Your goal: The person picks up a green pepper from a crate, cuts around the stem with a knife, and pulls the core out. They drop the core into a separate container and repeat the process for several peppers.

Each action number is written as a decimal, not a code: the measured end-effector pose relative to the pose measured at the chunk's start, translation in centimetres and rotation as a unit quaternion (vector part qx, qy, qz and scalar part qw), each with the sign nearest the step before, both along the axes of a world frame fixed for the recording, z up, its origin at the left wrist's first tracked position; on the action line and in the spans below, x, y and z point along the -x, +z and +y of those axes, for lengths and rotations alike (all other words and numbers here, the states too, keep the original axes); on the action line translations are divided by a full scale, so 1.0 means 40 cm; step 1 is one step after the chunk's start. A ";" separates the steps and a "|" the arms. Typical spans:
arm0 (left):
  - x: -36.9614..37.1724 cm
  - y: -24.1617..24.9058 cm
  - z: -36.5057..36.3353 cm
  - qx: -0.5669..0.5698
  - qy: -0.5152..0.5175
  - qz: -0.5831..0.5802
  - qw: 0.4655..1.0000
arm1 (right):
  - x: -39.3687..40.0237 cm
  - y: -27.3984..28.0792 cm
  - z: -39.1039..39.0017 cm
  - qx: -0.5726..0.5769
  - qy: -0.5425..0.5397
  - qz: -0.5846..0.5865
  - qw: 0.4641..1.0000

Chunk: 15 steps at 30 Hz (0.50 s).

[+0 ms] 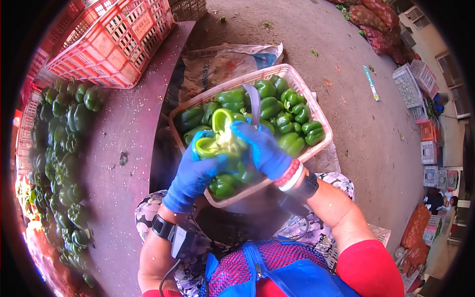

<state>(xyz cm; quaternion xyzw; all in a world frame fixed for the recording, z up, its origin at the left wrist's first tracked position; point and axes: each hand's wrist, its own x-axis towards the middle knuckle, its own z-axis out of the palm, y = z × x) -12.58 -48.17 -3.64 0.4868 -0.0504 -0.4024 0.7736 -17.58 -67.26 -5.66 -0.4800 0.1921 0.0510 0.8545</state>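
Note:
My left hand (192, 172), in a blue glove, is closed around a green bell pepper (208, 147) that is split open, its pale inside facing up. My right hand (264, 151), also gloved in blue, grips a knife whose curved blade (254, 101) points up and away from me. The knife's handle is hidden in the fingers. Fingertips of the right hand meet the pale core of the split pepper. Beneath both hands stands a pale pink plastic crate (316, 106) holding many whole green bell peppers (271, 107).
Left of me runs a dark reddish board (123, 133) strewn with small pale seeds. Rows of green peppers (62, 163) line its far side. A red plastic crate (118, 44) stands at the upper left. A sack (213, 69) lies beyond the pepper crate. Filled sacks (373, 22) lie at upper right.

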 end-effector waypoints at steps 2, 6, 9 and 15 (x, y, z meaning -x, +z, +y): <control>-0.003 0.012 -0.001 -0.017 -0.006 -0.040 0.999 | -0.009 -0.012 -0.001 -0.014 0.001 0.021 1.000; -0.004 0.021 0.003 -0.035 -0.026 -0.107 0.993 | -0.026 0.022 0.010 -0.084 -0.044 0.019 0.995; -0.010 0.044 0.013 -0.089 -0.106 -0.288 0.948 | -0.034 -0.003 -0.026 -0.063 -0.130 0.007 0.989; -0.008 0.047 0.020 -0.078 -0.062 -0.046 0.994 | -0.046 0.019 -0.198 -0.139 -0.188 0.011 0.972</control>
